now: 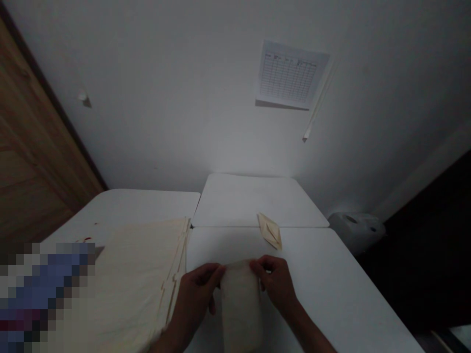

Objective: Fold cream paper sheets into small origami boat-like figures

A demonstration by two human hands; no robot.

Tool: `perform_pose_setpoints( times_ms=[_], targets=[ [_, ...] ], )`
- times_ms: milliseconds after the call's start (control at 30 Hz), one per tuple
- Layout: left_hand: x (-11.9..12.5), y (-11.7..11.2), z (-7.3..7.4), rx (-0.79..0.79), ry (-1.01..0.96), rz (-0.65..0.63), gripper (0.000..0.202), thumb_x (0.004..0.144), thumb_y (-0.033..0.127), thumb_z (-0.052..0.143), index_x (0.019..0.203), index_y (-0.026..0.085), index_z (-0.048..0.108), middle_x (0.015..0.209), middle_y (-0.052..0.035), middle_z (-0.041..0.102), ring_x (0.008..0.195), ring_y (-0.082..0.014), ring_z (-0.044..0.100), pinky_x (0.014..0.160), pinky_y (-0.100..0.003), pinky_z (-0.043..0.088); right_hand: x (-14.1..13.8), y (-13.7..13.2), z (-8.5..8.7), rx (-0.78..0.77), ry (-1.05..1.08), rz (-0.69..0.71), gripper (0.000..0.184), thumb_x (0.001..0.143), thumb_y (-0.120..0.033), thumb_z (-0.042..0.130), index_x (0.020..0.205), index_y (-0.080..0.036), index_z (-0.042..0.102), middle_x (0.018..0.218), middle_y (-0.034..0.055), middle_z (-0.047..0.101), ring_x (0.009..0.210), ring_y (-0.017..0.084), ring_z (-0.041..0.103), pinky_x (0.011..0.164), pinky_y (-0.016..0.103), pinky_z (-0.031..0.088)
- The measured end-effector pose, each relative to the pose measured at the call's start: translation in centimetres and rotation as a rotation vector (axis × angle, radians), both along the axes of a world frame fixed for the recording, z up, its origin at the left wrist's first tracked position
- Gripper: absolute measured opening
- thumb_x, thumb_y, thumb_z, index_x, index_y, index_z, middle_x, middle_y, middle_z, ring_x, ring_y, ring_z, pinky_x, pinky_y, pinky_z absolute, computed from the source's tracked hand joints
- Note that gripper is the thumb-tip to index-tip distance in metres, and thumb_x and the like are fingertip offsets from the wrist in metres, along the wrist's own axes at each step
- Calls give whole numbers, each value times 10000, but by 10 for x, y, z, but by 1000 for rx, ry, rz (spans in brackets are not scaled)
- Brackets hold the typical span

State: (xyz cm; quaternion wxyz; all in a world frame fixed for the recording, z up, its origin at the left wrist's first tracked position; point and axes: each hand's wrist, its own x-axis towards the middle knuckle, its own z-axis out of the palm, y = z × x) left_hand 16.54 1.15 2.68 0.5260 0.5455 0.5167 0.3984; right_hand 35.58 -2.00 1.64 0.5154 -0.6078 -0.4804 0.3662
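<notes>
Two bare hands sit at the bottom of my feed, over the near part of the middle white table (324, 279). The left hand (195, 294) and the right hand (274, 284) hold a pale cream cloth (241, 309) between them, a narrow folded band that runs from their grip down to the bottom of the frame. The left fingers (208, 273) curl closed over its upper left corner, and the right fingers (261, 267) pinch its upper right corner. Neither hand is spread open, though I cannot make out the thumbs clearly from here.

Just ahead of the hands, a small folded cream piece (270, 231) lies near the far edge of that table, apart from them. I cannot tell whether it is cloth or paper. To the left, a thick stack of cream cloth (121, 279) lies on the left table (128, 206), its layered right edge near the left hand. Small red marks (86, 239) show on that table beyond the stack.

A pixelated patch (40, 299) hides the lower left corner of my view. Another white table (257, 201) butts against the far edge. Past the right corner sits a white plastic container (355, 233). A ruled sheet (289, 73) hangs on the wall, and a wooden panel (33, 137) stands at the left.
</notes>
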Motion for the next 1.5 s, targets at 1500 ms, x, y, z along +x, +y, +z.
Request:
perform_pose_setpoints(
  times_ms=[1500],
  targets=[
    [-7, 34, 1, 75, 289, -268, 401, 764, 462, 517, 874, 118, 691, 567, -25, 612, 419, -136, 527, 307, -188, 371, 2, 1, -8, -25, -184, 12, 322, 786, -410, 614, 632, -141, 703, 584, 31, 638, 548, 146, 546, 524, 239, 413]
  ],
)
